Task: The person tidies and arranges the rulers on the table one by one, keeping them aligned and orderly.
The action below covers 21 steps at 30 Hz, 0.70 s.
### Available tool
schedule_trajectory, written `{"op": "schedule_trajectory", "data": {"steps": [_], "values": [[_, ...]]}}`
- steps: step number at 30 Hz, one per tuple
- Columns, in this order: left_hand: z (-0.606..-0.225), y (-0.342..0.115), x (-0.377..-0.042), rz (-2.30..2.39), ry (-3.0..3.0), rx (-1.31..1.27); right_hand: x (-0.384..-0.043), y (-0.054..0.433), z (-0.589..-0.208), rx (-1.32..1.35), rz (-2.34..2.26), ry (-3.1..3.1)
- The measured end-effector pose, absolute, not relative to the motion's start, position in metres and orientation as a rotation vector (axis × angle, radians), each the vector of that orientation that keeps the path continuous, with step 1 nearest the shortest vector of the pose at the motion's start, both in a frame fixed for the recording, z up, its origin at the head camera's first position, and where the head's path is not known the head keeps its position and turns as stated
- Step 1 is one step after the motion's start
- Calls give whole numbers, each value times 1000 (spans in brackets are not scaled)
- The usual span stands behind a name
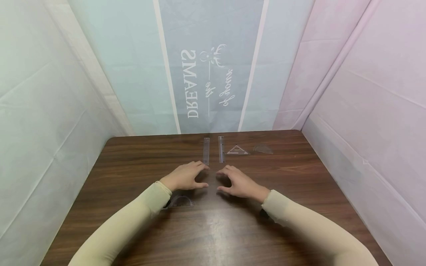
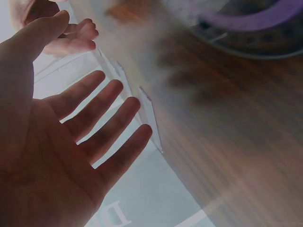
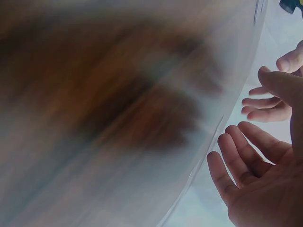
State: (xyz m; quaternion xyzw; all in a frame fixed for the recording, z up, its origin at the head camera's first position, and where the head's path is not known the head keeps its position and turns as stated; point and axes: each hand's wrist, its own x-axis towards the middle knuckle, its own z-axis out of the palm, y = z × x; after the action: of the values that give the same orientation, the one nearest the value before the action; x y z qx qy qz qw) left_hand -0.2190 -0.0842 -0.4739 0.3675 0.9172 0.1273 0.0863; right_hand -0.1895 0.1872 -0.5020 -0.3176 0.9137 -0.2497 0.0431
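In the head view my left hand and right hand face each other over the middle of the table, a small gap between them. Both hold nothing; their fingers are relaxed and spread, as my left palm and right palm show in the wrist views. A clear ruler lies just beyond the left fingertips, a second clear ruler beyond the right ones. Near my left wrist lies a clear protractor, partly hidden by the sleeve; up close this protractor shows a purple tint.
Right of the rulers, a clear set square and a faint clear half-round piece lie on the dark wooden table. A printed cloth backdrop hangs at the table's far edge. Pale cloth walls stand at both sides.
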Motion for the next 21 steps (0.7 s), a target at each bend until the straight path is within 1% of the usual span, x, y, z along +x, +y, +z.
{"op": "schedule_trajectory", "data": {"steps": [5, 14, 21], "values": [[-474, -68, -236, 430, 2725, 1082, -198, 209, -503, -923, -748, 2875], [-472, -36, -264, 463, 2717, 1080, -209, 248, -497, -726, -734, 2991], [-476, -16, -281, 432, 2706, 1049, -219, 277, -500, -620, -727, 3061]]}}
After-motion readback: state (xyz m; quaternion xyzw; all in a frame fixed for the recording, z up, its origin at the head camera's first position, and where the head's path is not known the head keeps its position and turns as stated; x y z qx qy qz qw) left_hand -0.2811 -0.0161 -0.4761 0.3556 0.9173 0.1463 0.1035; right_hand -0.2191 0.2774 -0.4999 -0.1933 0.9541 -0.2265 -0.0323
